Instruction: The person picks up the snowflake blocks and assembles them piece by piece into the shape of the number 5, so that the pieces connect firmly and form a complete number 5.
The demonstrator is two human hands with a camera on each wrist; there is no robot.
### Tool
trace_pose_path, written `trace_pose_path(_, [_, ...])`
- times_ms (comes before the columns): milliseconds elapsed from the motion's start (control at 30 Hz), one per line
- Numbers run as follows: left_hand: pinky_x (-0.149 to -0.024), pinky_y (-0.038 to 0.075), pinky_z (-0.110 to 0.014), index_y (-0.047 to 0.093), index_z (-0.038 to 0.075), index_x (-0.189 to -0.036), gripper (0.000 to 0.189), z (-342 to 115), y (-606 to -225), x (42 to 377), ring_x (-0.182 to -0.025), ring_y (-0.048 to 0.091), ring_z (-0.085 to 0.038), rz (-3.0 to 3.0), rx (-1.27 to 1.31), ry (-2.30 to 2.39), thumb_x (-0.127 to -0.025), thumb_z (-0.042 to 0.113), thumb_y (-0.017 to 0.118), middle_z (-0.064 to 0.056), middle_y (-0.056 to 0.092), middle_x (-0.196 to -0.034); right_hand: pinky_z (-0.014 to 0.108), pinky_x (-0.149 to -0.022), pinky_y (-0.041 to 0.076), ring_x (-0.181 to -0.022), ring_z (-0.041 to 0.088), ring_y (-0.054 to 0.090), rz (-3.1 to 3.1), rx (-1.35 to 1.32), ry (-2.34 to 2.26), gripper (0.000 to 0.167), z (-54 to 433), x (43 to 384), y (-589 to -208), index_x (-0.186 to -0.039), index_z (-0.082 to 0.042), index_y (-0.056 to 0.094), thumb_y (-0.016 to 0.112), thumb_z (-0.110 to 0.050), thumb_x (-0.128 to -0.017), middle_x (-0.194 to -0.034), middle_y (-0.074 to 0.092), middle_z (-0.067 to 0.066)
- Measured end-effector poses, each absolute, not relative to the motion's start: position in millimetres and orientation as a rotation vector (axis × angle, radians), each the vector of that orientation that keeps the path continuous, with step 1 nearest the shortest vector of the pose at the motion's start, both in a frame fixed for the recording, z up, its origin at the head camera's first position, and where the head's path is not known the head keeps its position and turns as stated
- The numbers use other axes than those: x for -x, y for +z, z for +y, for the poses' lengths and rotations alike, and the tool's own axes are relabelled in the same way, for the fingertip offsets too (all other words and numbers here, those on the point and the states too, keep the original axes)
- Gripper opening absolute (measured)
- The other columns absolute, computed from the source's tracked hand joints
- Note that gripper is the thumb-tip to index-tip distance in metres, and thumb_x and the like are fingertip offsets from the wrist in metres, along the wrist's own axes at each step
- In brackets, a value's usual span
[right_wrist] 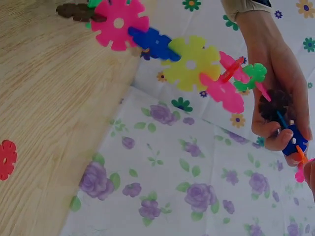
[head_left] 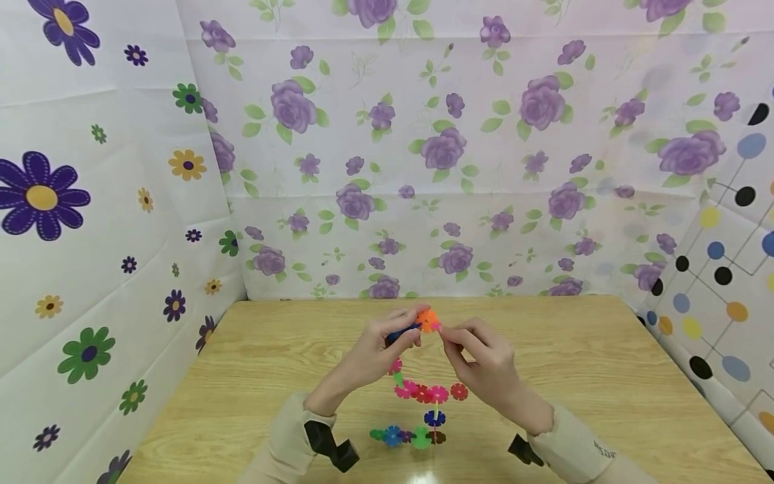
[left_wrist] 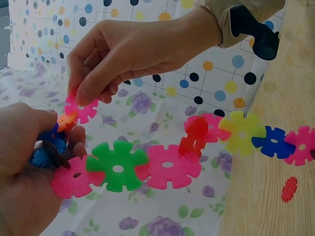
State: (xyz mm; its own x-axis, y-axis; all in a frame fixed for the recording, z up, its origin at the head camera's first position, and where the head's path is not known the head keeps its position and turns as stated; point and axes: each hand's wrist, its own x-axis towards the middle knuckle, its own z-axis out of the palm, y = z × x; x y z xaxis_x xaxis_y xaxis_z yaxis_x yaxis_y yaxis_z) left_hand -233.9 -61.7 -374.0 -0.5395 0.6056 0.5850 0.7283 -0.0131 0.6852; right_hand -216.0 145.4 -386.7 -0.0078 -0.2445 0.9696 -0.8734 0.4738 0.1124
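Observation:
My left hand [head_left: 369, 349] grips one end of a chain of interlocking plastic snowflake discs, its fingers round a dark blue disc [right_wrist: 294, 140]. An orange disc [head_left: 427, 320] sticks out past those fingertips. Between thumb and forefinger, my right hand [head_left: 491, 373] pinches a pink snowflake disc [left_wrist: 82, 109] right at the orange one's edge. From the left hand the chain hangs down through a green disc [left_wrist: 117, 166], pink and red ones, a large yellow disc [left_wrist: 241, 132] and a blue disc [left_wrist: 273, 142]. Its lower row has a light green disc [head_left: 420, 437] and a brown disc [head_left: 438, 437].
A loose red disc [head_left: 459, 391] is on the wooden table [head_left: 574, 376], to the right of the chain. Flowered cloth [head_left: 387, 168] hangs behind the table's far edge, with patterned cloths at both sides. Each wrist carries a black camera mount.

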Motion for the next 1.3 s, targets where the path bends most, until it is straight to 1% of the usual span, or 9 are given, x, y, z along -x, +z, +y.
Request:
trace_pose_path(100, [-0.054,0.039,-0.019,0.042,-0.006,-0.142,0.042,-62,-374,234,-0.062,0.046,-0.006,-2.129,1.461,-1.612,-0.1,-0.002,0.045,-0.02,0.062,-0.1,0.018,-0.051,0.05,-0.055,0.013,0.056,-1.534,-1.025,0.67,0.018,145,215,-385,-0.086,0.0,0.071,0.059,-0.009,-0.095,-0.074,0.06,0.008])
trace_pose_path(267, [-0.056,0.039,-0.021,0.042,-0.007,-0.141,0.04,-63,-375,235,-0.08,0.054,-0.011,-2.139,1.485,-1.658,-0.102,0.004,0.044,-0.026,0.054,-0.132,0.015,-0.049,0.046,-0.054,0.011,0.052,-1.514,-1.045,0.683,0.018,145,215,-385,-0.085,0.0,0.071,0.059,-0.008,-0.095,-0.074,0.058,0.008])
trace_pose_path(400, [-0.056,0.038,-0.021,0.04,-0.005,-0.143,0.042,-65,-373,234,-0.072,0.051,-0.01,-2.161,1.483,-1.683,-0.103,0.008,0.043,-0.024,0.061,-0.115,0.015,-0.05,0.046,-0.055,0.011,0.053,-1.512,-1.057,0.692,0.017,145,216,-385,-0.085,0.001,0.071,0.059,-0.008,-0.095,-0.075,0.059,0.009])
trace_pose_path(500, [-0.053,0.038,-0.022,0.041,-0.004,-0.143,0.042,-66,-372,233,-0.059,0.043,-0.008,-2.163,1.478,-1.679,-0.102,0.008,0.044,-0.02,0.062,-0.096,0.016,-0.052,0.048,-0.056,0.01,0.055,-1.539,-1.065,0.701,0.017,146,216,-385,-0.086,0.001,0.07,0.059,-0.009,-0.095,-0.077,0.06,0.009])
trace_pose_path(633, [-0.05,0.035,-0.022,0.042,-0.003,-0.143,0.042,-67,-374,233,-0.051,0.036,-0.007,-2.164,1.468,-1.69,-0.101,0.004,0.045,-0.019,0.062,-0.096,0.014,-0.051,0.046,-0.058,0.01,0.054,-1.607,-1.07,0.728,0.017,147,216,-386,-0.089,-0.001,0.069,0.059,-0.012,-0.096,-0.08,0.061,0.007])
trace_pose_path(767, [-0.05,0.035,-0.023,0.041,-0.001,-0.144,0.044,-67,-375,232,-0.056,0.041,-0.007,-2.177,1.465,-1.736,-0.101,0.003,0.046,-0.02,0.064,-0.095,0.011,-0.05,0.043,-0.059,0.01,0.053,-1.671,-1.064,0.749,0.018,149,217,-389,-0.096,-0.003,0.068,0.06,-0.019,-0.096,-0.084,0.063,0.006])
trace_pose_path(833, [-0.05,0.036,-0.023,0.041,0.0,-0.144,0.044,-67,-375,232,-0.058,0.045,-0.007,-2.187,1.467,-1.737,-0.101,0.005,0.047,-0.02,0.064,-0.096,0.011,-0.05,0.042,-0.06,0.009,0.052,-1.701,-1.057,0.758,0.022,151,218,-391,-0.1,-0.002,0.067,0.061,-0.023,-0.095,-0.086,0.063,0.006])
trace_pose_path(1100, [-0.05,0.036,-0.021,0.042,0.003,-0.145,0.044,-68,-375,232,-0.055,0.042,-0.007,-2.23,1.435,-1.74,-0.102,0.012,0.047,-0.014,0.065,-0.095,0.011,-0.051,0.043,-0.06,0.007,0.055,-1.88,-1.071,0.849,0.04,165,222,-402,-0.113,0.002,0.06,0.064,-0.031,-0.092,-0.089,0.063,0.007])
trace_pose_path(1300, [-0.047,0.033,-0.024,0.042,0.002,-0.144,0.043,-69,-374,232,-0.049,0.035,-0.008,-2.236,1.422,-1.753,-0.102,0.011,0.047,-0.017,0.066,-0.094,0.014,-0.05,0.045,-0.064,0.006,0.056,-2.12,-1.026,0.893,0.048,175,225,-410,-0.122,-0.002,0.057,0.078,-0.017,-0.082,-0.09,0.063,0.003])
